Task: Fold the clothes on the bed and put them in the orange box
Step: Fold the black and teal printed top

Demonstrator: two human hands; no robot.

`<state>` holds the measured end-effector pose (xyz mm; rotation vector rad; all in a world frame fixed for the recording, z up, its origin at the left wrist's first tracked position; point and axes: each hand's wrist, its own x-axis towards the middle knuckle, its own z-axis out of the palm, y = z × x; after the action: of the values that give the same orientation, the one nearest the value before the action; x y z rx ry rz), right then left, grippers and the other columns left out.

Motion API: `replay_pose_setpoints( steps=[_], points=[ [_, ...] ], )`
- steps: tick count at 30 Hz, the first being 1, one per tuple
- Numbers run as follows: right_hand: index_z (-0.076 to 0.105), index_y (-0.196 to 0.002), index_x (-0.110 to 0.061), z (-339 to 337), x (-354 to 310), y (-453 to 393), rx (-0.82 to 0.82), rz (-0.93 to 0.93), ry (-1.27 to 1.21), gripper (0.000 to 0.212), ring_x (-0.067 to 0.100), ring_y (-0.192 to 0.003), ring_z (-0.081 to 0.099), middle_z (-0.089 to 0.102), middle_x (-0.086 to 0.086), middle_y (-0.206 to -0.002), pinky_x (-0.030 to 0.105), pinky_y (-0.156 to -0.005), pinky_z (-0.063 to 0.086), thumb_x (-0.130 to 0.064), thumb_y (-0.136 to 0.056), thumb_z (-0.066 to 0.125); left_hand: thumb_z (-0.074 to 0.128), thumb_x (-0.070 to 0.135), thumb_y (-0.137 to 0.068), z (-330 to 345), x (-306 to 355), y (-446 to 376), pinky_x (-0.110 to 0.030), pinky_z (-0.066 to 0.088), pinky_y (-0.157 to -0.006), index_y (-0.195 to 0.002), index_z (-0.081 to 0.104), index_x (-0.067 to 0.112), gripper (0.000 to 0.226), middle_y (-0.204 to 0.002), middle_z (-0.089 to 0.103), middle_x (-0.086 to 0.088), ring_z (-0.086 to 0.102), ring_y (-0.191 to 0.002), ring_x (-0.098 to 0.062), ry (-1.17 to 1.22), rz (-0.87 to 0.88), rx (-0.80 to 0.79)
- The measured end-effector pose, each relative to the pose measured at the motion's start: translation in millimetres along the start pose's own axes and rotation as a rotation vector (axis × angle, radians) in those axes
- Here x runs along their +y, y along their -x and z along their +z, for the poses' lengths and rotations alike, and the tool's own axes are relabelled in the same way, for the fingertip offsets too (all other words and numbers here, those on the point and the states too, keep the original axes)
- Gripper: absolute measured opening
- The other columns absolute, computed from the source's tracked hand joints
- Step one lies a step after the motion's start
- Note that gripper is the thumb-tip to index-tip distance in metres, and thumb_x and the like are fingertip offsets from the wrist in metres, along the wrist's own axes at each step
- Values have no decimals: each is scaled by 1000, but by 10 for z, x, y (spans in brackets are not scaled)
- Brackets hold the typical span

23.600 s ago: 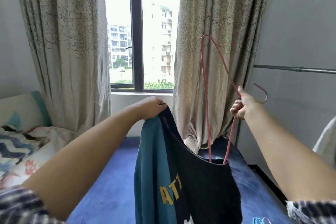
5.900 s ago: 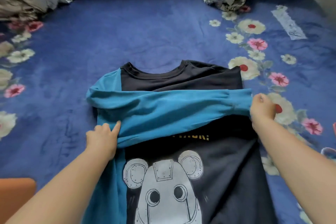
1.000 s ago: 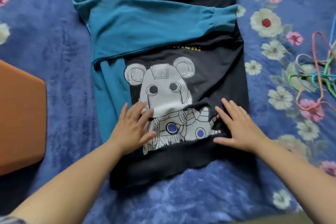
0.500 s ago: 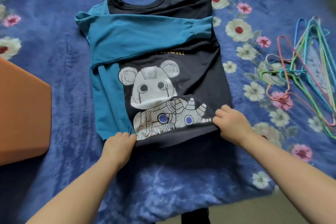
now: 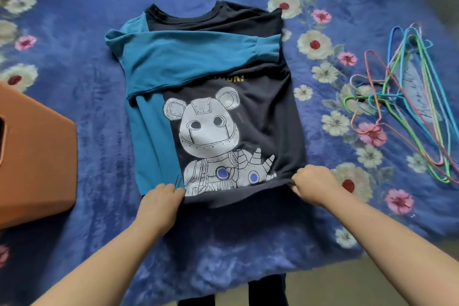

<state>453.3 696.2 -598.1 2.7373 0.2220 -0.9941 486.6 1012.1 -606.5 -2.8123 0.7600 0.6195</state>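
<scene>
Head view — sweatshirt (image 5: 260,117) hem in fingers (image 5: 173,190)

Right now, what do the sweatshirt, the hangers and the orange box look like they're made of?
Sweatshirt: soft matte knit, likely cotton jersey; it creases and has a ribbed cuff. Hangers: thin bent wire with glossy coloured coating, probably plastic over metal. Orange box: smooth matte panels with crisp edges; plastic, faux leather or covered board, unclear which.

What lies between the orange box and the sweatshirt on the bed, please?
Only bare blue bedspread lies between the orange box and the sweatshirt, as the head view shows.
</scene>
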Motion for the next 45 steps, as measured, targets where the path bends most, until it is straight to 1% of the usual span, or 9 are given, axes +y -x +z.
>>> replay_pose_setpoints(
  steps=[7,10,16,21,27,30,36,40,45],
  points=[
    [64,-65,-7,165,176,115,439,38,-108,51,29,-35,45,48,12,-58,17,-38,13,6,-19,82,84,-3,-22,80,-130,88,-33,39,-50,-85,63,8,67,-77,57,-11,49,-75,-28,-5,-96,59],
    [57,-58,-4,250,388,214,476,10,-61,43,29,-61,36,36,12,-75,12,-39,6,9,-24,80,60,16,-83,41,-150,153,-28,33,-65,-126,43,24,48,-122,43,1,37,-116,-20,-13,-107,-70],
    [54,-102,-19,133,247,151,7,333,-413,26,33,-126,31,13,15,-149,30,-72,40,0,-85,47,48,15,-91,42,-111,262,-34,41,-68,-125,49,27,35,-132,39,-9,43,-113,-27,458,-538,-141],
    [52,-64,-19,360,213,16,205,660,-1238,36,32,-79,52,51,4,-70,38,-70,46,13,-72,39,45,-9,-72,157,-279,218,-35,48,-71,-94,67,15,40,-93,64,-15,59,-88,-34,917,-809,-122],
    [48,-113,-24,69,109,-204,559,951,-2121,38,31,-78,56,48,11,-107,50,-73,54,-1,-94,26,27,-10,-89,-189,-219,-58,-42,48,-82,-106,47,13,35,-110,44,-12,48,-91,-27,1716,-1213,425],
    [46,-118,-18,-103,52,-306,477,914,-1933,41,26,-55,49,54,16,-82,27,-45,48,4,-90,26,28,-6,-90,-281,-98,-193,-35,48,-62,-104,43,22,35,-108,42,-9,45,-69,-23,1699,-1351,545],
    [64,-108,-20,-236,772,-144,27,337,-845,48,27,-78,63,68,15,-91,26,-62,46,9,-79,38,34,-10,-79,-222,-385,-141,-38,49,-69,-98,56,16,39,-101,61,-24,57,-78,-38,1126,-1169,322],
    [58,-98,-13,-561,1151,-192,-25,392,-1018,40,15,-29,39,50,15,-58,16,-30,32,12,-80,32,39,-9,-82,-500,-602,-214,-25,45,-53,-98,62,9,33,-83,61,-20,54,-58,-31,895,-887,155],
    [44,-77,-11,-1225,1301,-676,44,572,-1685,29,8,-21,34,36,4,-35,13,-27,31,8,-91,28,26,-9,-93,-1025,-994,-854,-14,34,-24,-90,53,12,34,-64,46,-15,48,-42,-21,1571,-1147,217]
  ],
)
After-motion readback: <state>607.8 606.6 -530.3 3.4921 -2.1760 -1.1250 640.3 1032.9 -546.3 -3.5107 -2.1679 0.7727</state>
